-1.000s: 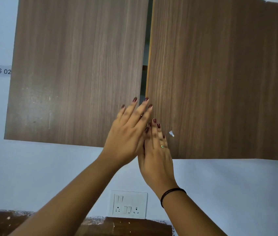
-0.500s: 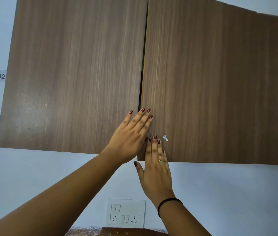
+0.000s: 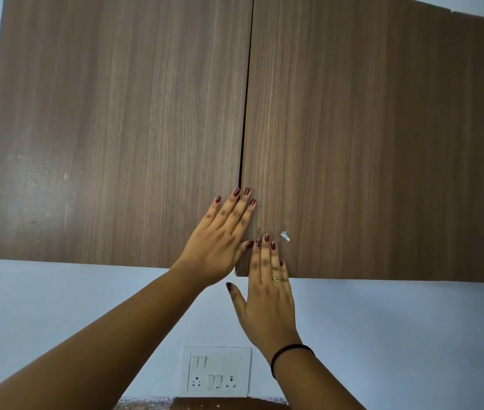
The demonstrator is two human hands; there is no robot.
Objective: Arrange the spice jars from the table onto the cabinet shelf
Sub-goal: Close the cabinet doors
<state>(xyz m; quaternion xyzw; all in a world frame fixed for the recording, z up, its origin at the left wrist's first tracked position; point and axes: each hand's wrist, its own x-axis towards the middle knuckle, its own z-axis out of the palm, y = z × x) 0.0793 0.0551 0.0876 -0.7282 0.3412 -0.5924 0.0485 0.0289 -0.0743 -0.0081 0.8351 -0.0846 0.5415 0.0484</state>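
Head view: I see the right cabinet door [image 3: 382, 143], ajar a second ago, now closed; left hand [image 3: 220, 247] and right hand [image 3: 267, 297] press flat, holding nothing. Spice jars are not visible, probably shelved.

A brown wood-grain cabinet [image 3: 116, 128] hangs above a white switch plate [image 3: 217, 371]. Its two flat doors are all but closed, a thin dark gap between them, the right door [image 3: 382, 143] standing slightly proud.
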